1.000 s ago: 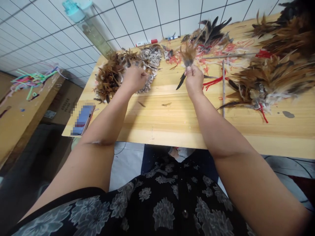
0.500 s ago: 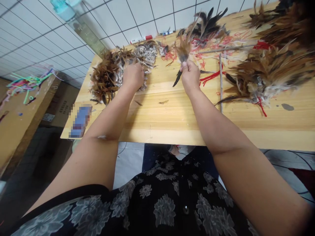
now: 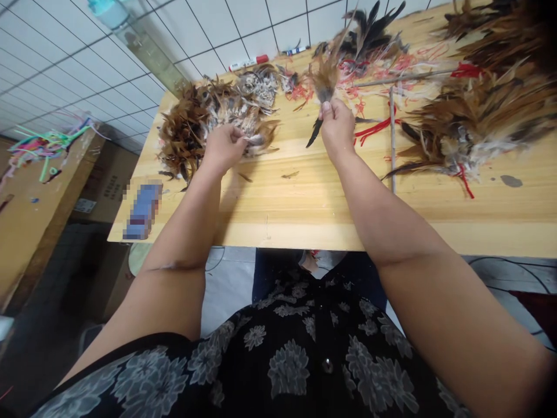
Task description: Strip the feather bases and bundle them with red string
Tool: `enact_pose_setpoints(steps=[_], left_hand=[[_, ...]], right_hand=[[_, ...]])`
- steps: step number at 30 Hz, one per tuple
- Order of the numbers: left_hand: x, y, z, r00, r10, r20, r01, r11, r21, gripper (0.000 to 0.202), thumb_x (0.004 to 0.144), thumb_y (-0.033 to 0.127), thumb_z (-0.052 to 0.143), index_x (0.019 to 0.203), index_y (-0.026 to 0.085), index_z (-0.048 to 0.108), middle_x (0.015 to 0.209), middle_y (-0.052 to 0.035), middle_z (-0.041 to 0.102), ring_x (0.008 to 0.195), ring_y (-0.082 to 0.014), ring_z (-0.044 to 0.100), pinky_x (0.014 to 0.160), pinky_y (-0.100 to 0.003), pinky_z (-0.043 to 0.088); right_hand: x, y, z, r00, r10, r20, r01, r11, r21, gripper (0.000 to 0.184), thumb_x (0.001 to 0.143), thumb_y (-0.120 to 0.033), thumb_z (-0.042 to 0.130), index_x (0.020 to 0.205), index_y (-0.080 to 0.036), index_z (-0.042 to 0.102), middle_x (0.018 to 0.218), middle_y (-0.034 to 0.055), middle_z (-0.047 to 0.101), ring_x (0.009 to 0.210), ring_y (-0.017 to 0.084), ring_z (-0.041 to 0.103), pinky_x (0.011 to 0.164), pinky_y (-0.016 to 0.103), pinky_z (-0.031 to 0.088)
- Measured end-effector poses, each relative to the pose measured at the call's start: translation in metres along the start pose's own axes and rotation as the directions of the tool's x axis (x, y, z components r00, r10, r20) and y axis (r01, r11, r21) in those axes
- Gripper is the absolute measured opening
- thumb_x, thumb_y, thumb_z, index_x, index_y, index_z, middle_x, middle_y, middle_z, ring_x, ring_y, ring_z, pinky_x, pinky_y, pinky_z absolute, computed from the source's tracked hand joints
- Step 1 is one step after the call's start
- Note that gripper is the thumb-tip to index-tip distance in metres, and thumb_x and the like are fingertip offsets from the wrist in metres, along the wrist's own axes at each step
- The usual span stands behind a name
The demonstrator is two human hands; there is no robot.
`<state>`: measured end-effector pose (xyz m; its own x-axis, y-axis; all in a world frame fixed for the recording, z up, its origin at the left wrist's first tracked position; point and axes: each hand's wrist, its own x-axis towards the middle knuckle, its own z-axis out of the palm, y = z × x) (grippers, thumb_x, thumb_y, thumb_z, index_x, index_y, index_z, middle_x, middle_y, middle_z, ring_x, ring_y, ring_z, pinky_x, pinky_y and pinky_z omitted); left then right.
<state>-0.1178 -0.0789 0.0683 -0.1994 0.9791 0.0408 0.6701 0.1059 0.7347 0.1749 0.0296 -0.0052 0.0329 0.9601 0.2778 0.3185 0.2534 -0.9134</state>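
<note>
My right hand (image 3: 338, 125) is closed around the base of a small bunch of brown feathers (image 3: 325, 78), which points up and away from me. A dark feather (image 3: 314, 133) sticks out beside that hand. At the near edge of a pile of loose brown and pale feathers (image 3: 185, 130), my left hand (image 3: 225, 148) pinches a feather (image 3: 264, 138) by its pale quill end. Its brown tip points right, and thumb and fingertips meet on it.
A large bundle of brown feathers (image 3: 483, 125) with red string lies right on the wooden table (image 3: 300, 215). Thin sticks (image 3: 392, 145), red threads (image 3: 374, 134) and black feathers (image 3: 369, 29) lie nearby. A red-capped marker (image 3: 249, 62), a bottle (image 3: 150, 58) and a blurred-out phone (image 3: 143, 210) are further left.
My left hand has moved slightly left and toward me, and a feather now shows between its fingertips. My right hand keeps its hold on the bunch, almost in the same place.
</note>
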Motion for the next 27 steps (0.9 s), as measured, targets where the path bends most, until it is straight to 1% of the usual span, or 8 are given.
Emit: enact_pose_setpoints(steps=[3,6,10,13,15,19,22,27], left_hand=[[-0.013,0.01,-0.005,0.97,0.116,-0.211,-0.064,0.968,0.241,0.017,0.09,0.022,0.081,0.088,0.029,0.066,0.097,-0.0052,0.068,0.114,-0.033,0.065,0.114,-0.046,0.042],[-0.024,0.025,-0.008,0.941,0.229,-0.251,-0.165,0.953,0.253,0.019,0.097,0.024,0.082,0.09,0.032,0.067,0.107,-0.009,0.069,0.126,-0.0365,0.064,0.122,-0.048,0.04],[-0.033,0.042,0.001,0.948,0.277,-0.158,-0.241,0.946,0.215,0.024,0.103,0.03,0.088,0.091,0.032,0.067,0.107,-0.0093,0.067,0.127,-0.0371,0.062,0.124,-0.049,0.041],[-0.035,0.044,0.015,0.973,0.222,-0.06,-0.203,0.954,0.222,0.036,0.101,0.032,0.097,0.086,0.029,0.065,0.107,-0.0083,0.064,0.13,-0.0359,0.062,0.125,-0.046,0.042],[-0.032,0.04,0.023,0.987,0.159,-0.008,-0.154,0.968,0.196,0.044,0.096,0.028,0.104,0.083,0.028,0.062,0.105,-0.007,0.06,0.137,-0.0361,0.062,0.125,-0.043,0.041],[-0.021,0.025,0.03,0.997,0.07,0.018,-0.072,0.987,0.141,0.051,0.093,0.016,0.096,0.072,0.03,0.052,0.092,-0.005,0.049,0.136,-0.0351,0.061,0.117,-0.038,0.041],[-0.012,0.02,0.024,0.995,0.1,-0.001,-0.099,0.984,0.147,0.051,0.092,0.01,0.092,0.068,0.031,0.051,0.084,-0.0042,0.047,0.126,-0.0341,0.064,0.107,-0.038,0.044],[-0.006,0.028,0.013,0.98,0.175,-0.092,-0.159,0.974,0.159,0.044,0.098,0.009,0.095,0.075,0.025,0.062,0.074,0.0016,0.049,0.09,-0.0241,0.054,0.096,-0.038,0.044]], right_hand=[[-0.003,-0.007,-0.003,1.0,0.02,-0.018,-0.019,0.999,0.041,0.046,0.123,-0.035,0.061,0.079,-0.031,0.047,0.09,0.0064,0.065,0.107,0.031,0.072,0.113,0.051,0.062],[-0.002,-0.005,-0.002,1.0,0.023,-0.02,-0.022,0.999,0.05,0.049,0.122,-0.034,0.062,0.077,-0.033,0.044,0.091,0.0075,0.067,0.107,0.034,0.072,0.114,0.055,0.06],[0.008,0.015,0.006,0.999,-0.041,-0.016,0.042,0.996,0.072,0.051,0.123,-0.052,0.065,0.078,-0.034,0.047,0.089,0.0074,0.068,0.109,0.035,0.071,0.11,0.053,0.059],[0.016,0.03,0.011,0.995,-0.095,-0.003,0.095,0.992,0.079,0.059,0.119,-0.079,0.063,0.08,-0.036,0.049,0.086,0.008,0.069,0.111,0.035,0.07,0.106,0.053,0.059],[0.018,0.035,0.012,0.995,-0.096,0.002,0.096,0.993,0.067,0.061,0.117,-0.085,0.06,0.081,-0.037,0.05,0.088,0.0088,0.071,0.11,0.036,0.07,0.106,0.053,0.059],[0.016,0.036,0.01,0.995,-0.096,0.004,0.095,0.992,0.081,0.059,0.116,-0.08,0.063,0.08,-0.036,0.049,0.087,0.0095,0.068,0.111,0.038,0.071,0.106,0.055,0.061],[0.015,0.035,0.01,0.994,-0.111,-0.002,0.11,0.987,0.118,0.058,0.116,-0.076,0.067,0.08,-0.036,0.047,0.082,0.0085,0.063,0.109,0.039,0.071,0.105,0.054,0.063],[0.008,0.016,0.008,0.999,-0.033,-0.032,0.037,0.992,0.117,0.05,0.119,-0.047,0.07,0.077,-0.033,0.046,0.083,0.0066,0.061,0.101,0.034,0.067,0.109,0.055,0.062]])
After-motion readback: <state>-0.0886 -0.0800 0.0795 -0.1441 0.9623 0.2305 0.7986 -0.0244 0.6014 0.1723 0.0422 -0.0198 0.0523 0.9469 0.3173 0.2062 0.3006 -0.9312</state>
